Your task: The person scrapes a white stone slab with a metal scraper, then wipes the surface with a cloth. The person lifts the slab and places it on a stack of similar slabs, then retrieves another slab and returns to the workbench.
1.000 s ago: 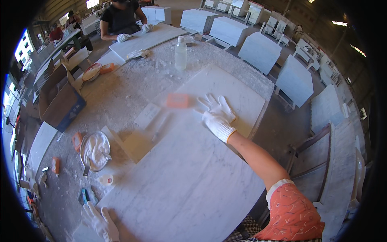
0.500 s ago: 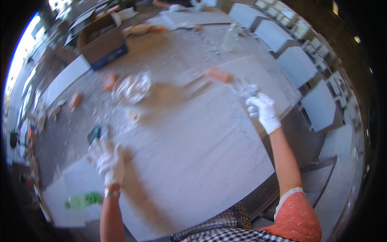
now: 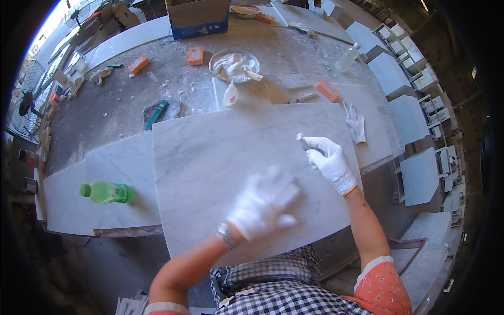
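My left hand, white-gloved and blurred by motion, is over the near middle of a large grey-veined marble slab. Its thumb stands apart from the fingers, and I see nothing held. My gloved right hand hovers by the slab's right edge, thumb and forefinger brought together. A small whitish bit shows at the forefinger's tip; whether it is a scrap or loose glove fabric, I cannot tell. Just beyond the right edge lies a loose white glove.
Beyond the slab are a bowl of white paste, a white squeeze bottle, a green-handled tool and an orange box. A green bottle lies at left. A cardboard box stands far back; stacked pale slabs line the right.
My left hand has come from the slab's left side to its near middle. My right hand has drawn back from the loose glove toward me. The head view has shifted too.
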### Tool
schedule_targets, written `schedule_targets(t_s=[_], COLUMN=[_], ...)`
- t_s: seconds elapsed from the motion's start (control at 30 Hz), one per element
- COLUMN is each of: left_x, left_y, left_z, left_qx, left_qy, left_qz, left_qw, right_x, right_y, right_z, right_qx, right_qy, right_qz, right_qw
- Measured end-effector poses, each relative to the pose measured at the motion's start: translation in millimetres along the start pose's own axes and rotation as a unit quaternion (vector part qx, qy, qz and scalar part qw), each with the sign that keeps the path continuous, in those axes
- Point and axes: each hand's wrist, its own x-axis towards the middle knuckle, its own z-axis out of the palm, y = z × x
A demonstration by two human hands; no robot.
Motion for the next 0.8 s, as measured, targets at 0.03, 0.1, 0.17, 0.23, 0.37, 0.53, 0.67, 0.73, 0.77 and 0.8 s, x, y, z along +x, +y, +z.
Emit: schedule_targets(t_s=[0.03, 0.1, 0.17, 0.23, 0.37, 0.53, 0.67, 0.73, 0.77, 0.8], left_x=[-12, -33, -53, -61, -64, -62, -61, -61, -61, -61], left_y=[-26, -80, -120, -133, -139, -138, -137, -137, -137, -137], left_z=[-17, -50, -78, -80, -76, -76, -77, -77, -77, -77], left_qx=[0.069, 0.150, 0.271, 0.284, 0.283, 0.284, 0.282, 0.286, 0.288, 0.299], left_qy=[0.017, 0.103, 0.060, 0.066, 0.090, 0.089, 0.092, 0.092, 0.091, 0.090], left_qz=[-0.104, -0.312, -0.447, -0.451, -0.447, -0.454, -0.453, -0.451, -0.450, -0.448], left_qw=[0.992, 0.933, 0.850, 0.844, 0.844, 0.840, 0.841, 0.840, 0.840, 0.838], right_x=[-3, -8, -13, -10, 11, 30, 28, 27, 26, 26], right_y=[-2, -9, -20, -31, -42, -35, -28, -29, -30, -31], right_z=[4, 19, 42, 68, 96, 98, 104, 106, 107, 108], right_qx=[-0.059, -0.145, -0.197, -0.250, -0.406, -0.474, -0.435, -0.450, -0.472, -0.498], right_qy=[0.008, 0.014, 0.050, 0.031, 0.009, 0.085, 0.063, 0.065, 0.067, 0.112], right_qz=[-0.080, -0.143, -0.171, -0.251, -0.345, -0.276, -0.317, -0.291, -0.266, -0.238], right_qw=[0.995, 0.979, 0.964, 0.935, 0.846, 0.832, 0.841, 0.842, 0.838, 0.827])
